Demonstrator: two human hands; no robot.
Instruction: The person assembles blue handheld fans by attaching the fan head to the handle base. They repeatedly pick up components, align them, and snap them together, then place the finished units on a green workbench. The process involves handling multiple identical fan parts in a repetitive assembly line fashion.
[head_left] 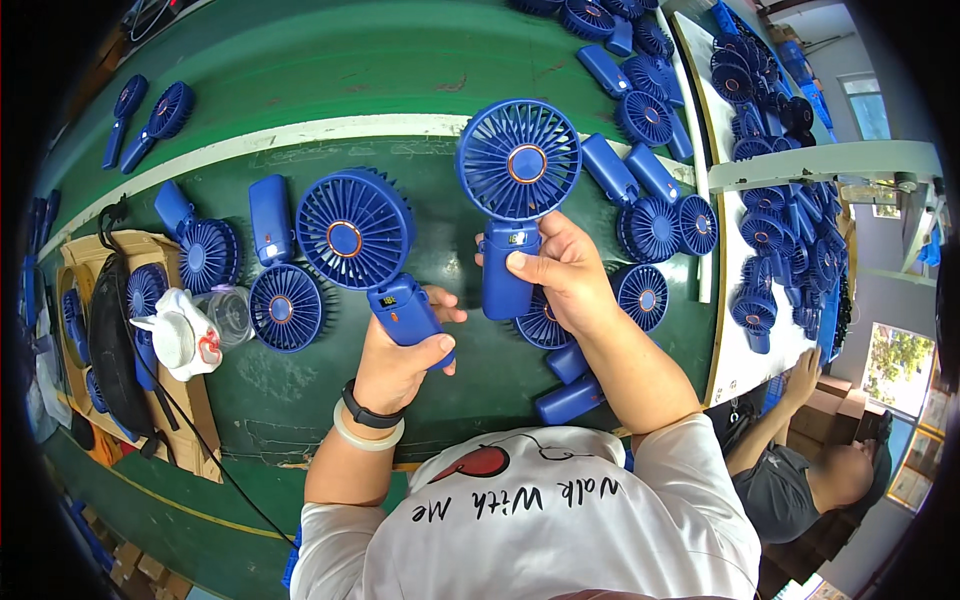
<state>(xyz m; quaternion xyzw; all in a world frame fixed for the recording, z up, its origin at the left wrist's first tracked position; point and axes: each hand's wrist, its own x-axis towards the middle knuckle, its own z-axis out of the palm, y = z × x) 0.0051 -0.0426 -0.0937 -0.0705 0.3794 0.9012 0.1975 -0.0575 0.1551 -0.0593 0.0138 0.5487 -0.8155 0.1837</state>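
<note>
My left hand is closed around the handle of a blue handheld fan, which tilts to the left and has a small lit display. Another blue handheld fan stands nearly upright in my right hand, whose thumb presses on the handle just below its lit display. Both fan heads have round grilles with an orange ring at the centre, and the two fans are apart. Beneath and beside my right hand, more blue fans lie on the green table. A fan with its head toward me lies left of my left hand.
An open cardboard box with fans and a black pouch stands at left, beside a white figurine and a clear jar. A white strip crosses the table. At right, a person sits near a fan-covered white board.
</note>
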